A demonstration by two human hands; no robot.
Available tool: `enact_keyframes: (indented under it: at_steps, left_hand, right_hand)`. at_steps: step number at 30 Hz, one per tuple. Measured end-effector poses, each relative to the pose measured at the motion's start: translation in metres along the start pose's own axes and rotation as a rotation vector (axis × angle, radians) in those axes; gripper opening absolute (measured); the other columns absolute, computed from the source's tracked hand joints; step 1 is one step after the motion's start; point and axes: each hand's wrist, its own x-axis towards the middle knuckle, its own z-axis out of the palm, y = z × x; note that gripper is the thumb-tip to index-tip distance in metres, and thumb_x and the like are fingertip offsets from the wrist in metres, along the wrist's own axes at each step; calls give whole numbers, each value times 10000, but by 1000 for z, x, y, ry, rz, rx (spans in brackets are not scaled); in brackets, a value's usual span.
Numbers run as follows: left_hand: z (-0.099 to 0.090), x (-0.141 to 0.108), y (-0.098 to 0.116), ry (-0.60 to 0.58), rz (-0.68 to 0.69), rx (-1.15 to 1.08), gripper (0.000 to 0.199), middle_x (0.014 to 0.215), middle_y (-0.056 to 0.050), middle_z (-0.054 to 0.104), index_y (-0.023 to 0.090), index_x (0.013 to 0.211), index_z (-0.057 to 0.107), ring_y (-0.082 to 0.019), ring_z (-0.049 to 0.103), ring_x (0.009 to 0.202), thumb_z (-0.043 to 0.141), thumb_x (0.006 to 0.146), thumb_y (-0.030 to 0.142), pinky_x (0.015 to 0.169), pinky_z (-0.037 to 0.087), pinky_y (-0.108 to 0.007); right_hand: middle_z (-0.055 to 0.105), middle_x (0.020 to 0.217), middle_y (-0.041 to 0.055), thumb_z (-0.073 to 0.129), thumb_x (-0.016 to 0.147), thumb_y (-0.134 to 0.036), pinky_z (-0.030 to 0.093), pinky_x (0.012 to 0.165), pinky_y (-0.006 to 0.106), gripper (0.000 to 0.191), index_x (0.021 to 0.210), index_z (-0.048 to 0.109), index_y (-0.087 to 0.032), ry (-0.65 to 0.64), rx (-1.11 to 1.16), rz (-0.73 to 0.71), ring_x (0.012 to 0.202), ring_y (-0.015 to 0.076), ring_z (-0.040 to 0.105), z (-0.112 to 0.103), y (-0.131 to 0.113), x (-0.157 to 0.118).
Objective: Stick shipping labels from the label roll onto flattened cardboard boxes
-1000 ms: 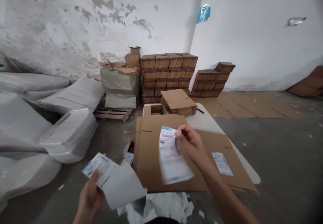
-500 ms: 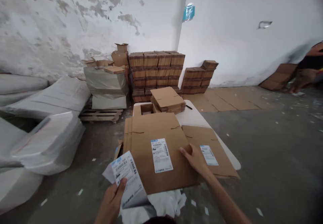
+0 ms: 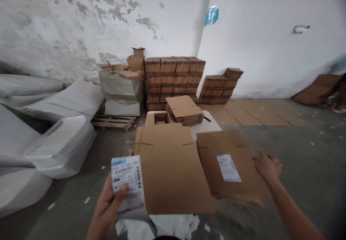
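Observation:
My left hand (image 3: 108,204) is closed on a stack of printed labels (image 3: 128,186), with the thumb across the top one. Beside the labels lies a flat cardboard sheet (image 3: 170,171) with no label on it, on top of other flat boxes. To its right is a labelled cardboard piece (image 3: 240,157), its white label (image 3: 229,168) facing up. My right hand (image 3: 267,166) is at the right edge of that piece, blurred by motion; whether its fingers grip the edge is unclear.
Smaller flat boxes (image 3: 185,108) and a black pen (image 3: 207,118) are on the white table (image 3: 213,125). White crumpled material (image 3: 175,225) hangs at the near edge. White wrapped bundles (image 3: 62,142) stand left; bundled cardboard (image 3: 175,75) lines the wall.
My right hand has moved right, from the middle cardboard to the right-hand piece. The labelled sheet in the middle has given way to an unlabelled one. My left hand has raised the labels slightly.

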Motion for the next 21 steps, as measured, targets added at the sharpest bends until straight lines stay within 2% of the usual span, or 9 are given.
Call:
enact_keyframes:
  at_steps: [3,4,6,8,10,13,15,18,21]
  left_hand:
    - [14,-7,-4,-141,-41,67,515,1046,-105,730,152,1036,693,-332,624,1059,833,564,300,865,532,-333]
    - [17,-9,-4,-199,-51,116,421,1024,-122,733,133,944,725,-342,614,1072,826,569,297,914,506,-348]
    - [18,-13,-4,-274,-79,192,319,995,-130,738,132,829,747,-350,600,1094,822,566,294,973,463,-366]
    - [17,-17,-2,-278,-182,125,316,968,-132,741,134,824,743,-351,614,1073,792,601,352,946,482,-391]
    - [16,-17,1,-223,-360,-77,375,935,-153,738,101,900,725,-350,647,1014,685,711,423,864,529,-416]
    - [9,-7,5,-65,-488,-286,375,907,-172,734,24,1084,644,-311,693,906,509,856,289,763,569,-395]
    - [-4,8,4,90,-382,-300,363,890,-153,739,13,1176,585,-263,712,830,459,880,181,730,580,-346]
    - [-34,28,-3,298,-117,-303,397,876,-107,747,72,1279,518,-209,717,785,381,910,126,707,585,-292]
    - [-53,31,-13,265,-63,-259,372,908,-101,750,101,1246,553,-210,715,819,419,900,138,707,583,-280]
  right_hand:
    - [653,1059,156,475,796,-424,468,872,464,328,994,654,-234,-247,150,-236,999,290,610,43,-83,-84]
    - [676,1032,75,540,771,-436,496,853,387,292,986,652,-274,-414,230,-378,965,238,626,56,-110,-118]
    - [661,1090,50,649,717,-337,488,867,358,368,1075,617,-258,-776,432,-732,994,218,611,74,-152,-179]
    - [666,1043,45,588,760,-183,471,853,340,298,1053,606,-232,-815,528,-863,973,194,600,84,-178,-224]
    - [669,954,39,507,786,-89,449,844,338,276,1011,597,-220,-726,551,-937,917,176,593,86,-188,-250]
    - [638,949,47,523,806,-101,416,865,353,233,992,589,-224,-713,582,-1124,943,182,562,76,-192,-261]
    - [599,961,55,534,834,-167,417,852,342,109,914,587,-219,-740,659,-1115,960,183,539,61,-195,-251]
    - [564,859,32,470,895,-303,440,744,285,129,836,540,-211,-736,808,-815,829,154,541,45,-200,-218]
    - [567,786,22,480,874,-374,443,689,288,184,860,538,-200,-603,580,-568,744,165,542,62,-192,-187]
